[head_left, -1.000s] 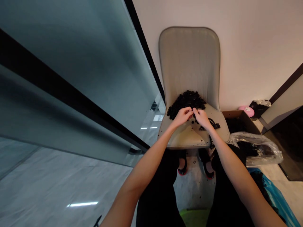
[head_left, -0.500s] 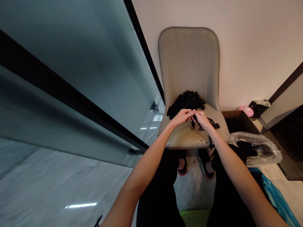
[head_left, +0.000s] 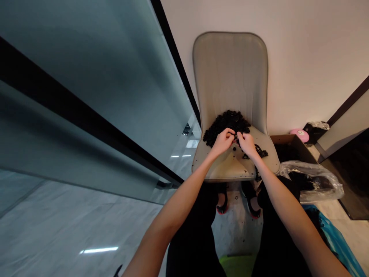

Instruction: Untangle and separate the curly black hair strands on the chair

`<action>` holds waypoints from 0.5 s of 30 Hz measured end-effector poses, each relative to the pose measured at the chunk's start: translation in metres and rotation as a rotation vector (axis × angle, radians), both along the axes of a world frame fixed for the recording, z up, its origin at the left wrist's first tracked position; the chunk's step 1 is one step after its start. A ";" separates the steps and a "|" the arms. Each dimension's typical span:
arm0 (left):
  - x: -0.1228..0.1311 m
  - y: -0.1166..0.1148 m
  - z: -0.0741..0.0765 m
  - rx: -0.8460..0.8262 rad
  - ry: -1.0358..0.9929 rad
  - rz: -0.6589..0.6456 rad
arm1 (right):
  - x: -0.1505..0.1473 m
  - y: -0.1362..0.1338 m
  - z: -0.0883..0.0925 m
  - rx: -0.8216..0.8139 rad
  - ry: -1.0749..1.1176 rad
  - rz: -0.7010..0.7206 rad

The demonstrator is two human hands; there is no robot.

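A heap of small flat black pieces (head_left: 226, 122) lies on the seat of a beige chair (head_left: 230, 77). Just in front of it, my left hand (head_left: 224, 141) has its fingers curled inward, and what they hold is too small to make out. Close beside it on the right, my right hand (head_left: 246, 143) is closed on a small black piece, largely hidden by the fingers. Below the hands, a loose black bit (head_left: 234, 149) shows against the seat. Right of my right hand lies a cluster of black openwork parts (head_left: 261, 152).
A glass partition (head_left: 115, 88) with black framing runs along the left. Right of the chair are a cardboard box (head_left: 304, 148), a clear plastic bag (head_left: 325, 188) with black contents, a pink round object (head_left: 300, 134) and a blue bag (head_left: 337, 238). Black crumbs dot the seat and floor.
My hands have moved slightly apart from touching fingertips, the left lifting its fingers a little. The dark piece that hung below them no longer shows there; a small black bit is there now.
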State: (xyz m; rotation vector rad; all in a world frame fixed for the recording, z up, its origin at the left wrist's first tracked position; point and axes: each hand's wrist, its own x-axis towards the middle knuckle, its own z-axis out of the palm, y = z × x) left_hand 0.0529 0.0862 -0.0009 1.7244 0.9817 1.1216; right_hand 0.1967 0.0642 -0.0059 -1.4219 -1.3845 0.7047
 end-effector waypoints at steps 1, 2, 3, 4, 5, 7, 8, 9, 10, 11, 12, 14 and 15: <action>-0.002 -0.001 -0.001 0.042 0.016 -0.015 | 0.000 -0.001 0.000 0.001 -0.035 -0.009; -0.004 -0.001 -0.001 0.073 0.028 -0.038 | 0.001 -0.001 0.000 0.000 -0.056 -0.015; -0.005 -0.001 -0.001 0.089 0.036 -0.063 | 0.001 -0.001 0.000 -0.004 -0.061 -0.018; -0.005 -0.001 -0.001 0.090 0.033 -0.085 | 0.001 0.000 -0.001 -0.011 -0.054 -0.015; -0.006 0.000 -0.001 0.078 0.017 -0.103 | 0.002 0.001 -0.002 -0.017 -0.038 -0.006; -0.006 0.002 -0.001 0.043 -0.040 -0.127 | 0.002 0.003 -0.003 -0.034 0.021 0.033; -0.006 0.003 0.000 0.033 -0.074 -0.127 | 0.002 0.005 -0.004 -0.048 0.074 0.062; -0.006 0.004 0.001 0.030 -0.105 -0.118 | 0.002 0.006 -0.004 -0.064 0.139 0.093; -0.007 0.005 0.002 0.034 -0.129 -0.104 | 0.001 0.007 -0.004 -0.079 0.210 0.123; -0.007 0.005 0.003 0.047 -0.144 -0.089 | 0.000 0.008 -0.004 -0.091 0.279 0.146; -0.007 0.004 0.004 0.065 -0.147 -0.073 | -0.001 0.009 -0.003 -0.098 0.337 0.162; -0.007 0.001 0.007 0.112 -0.119 -0.045 | -0.002 0.009 -0.002 -0.102 0.413 0.173; -0.007 -0.002 0.009 0.137 -0.092 -0.033 | -0.002 0.009 -0.001 -0.106 0.430 0.173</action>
